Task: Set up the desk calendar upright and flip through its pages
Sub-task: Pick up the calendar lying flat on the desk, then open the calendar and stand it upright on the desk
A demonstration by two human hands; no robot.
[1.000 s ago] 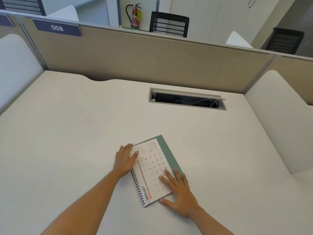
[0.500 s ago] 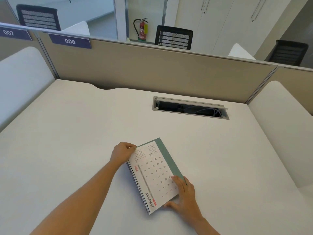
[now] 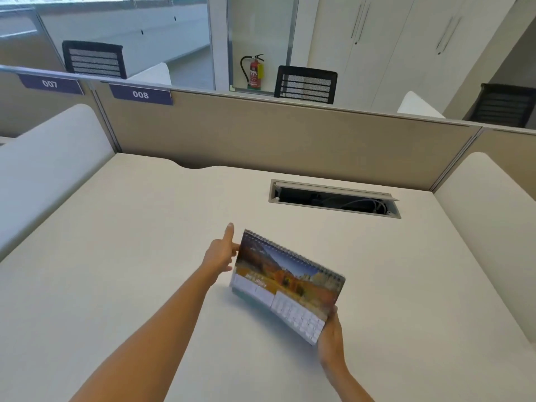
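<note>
The spiral-bound desk calendar [image 3: 285,281] is lifted off the white desk [image 3: 116,242] and tilted up, its wire binding along the top edge. The face toward me shows an autumn mountain photo above date grids, slightly blurred. My left hand [image 3: 222,252] holds the calendar's left end, with one finger pointing up and away. My right hand [image 3: 330,338] grips the lower right corner from underneath. The calendar's back side and stand are hidden.
An open cable slot [image 3: 335,198] with wires inside sits in the desk beyond the calendar. Beige partitions [image 3: 275,134] wall the desk at the back, with rounded white side panels [image 3: 46,158] left and right. Black chairs and a fire extinguisher [image 3: 254,71] stand behind.
The calendar lay flat showing the January page under both hands. Now both hands have raised it off the desk and turned it, so the photo side faces me with the binding on top.
</note>
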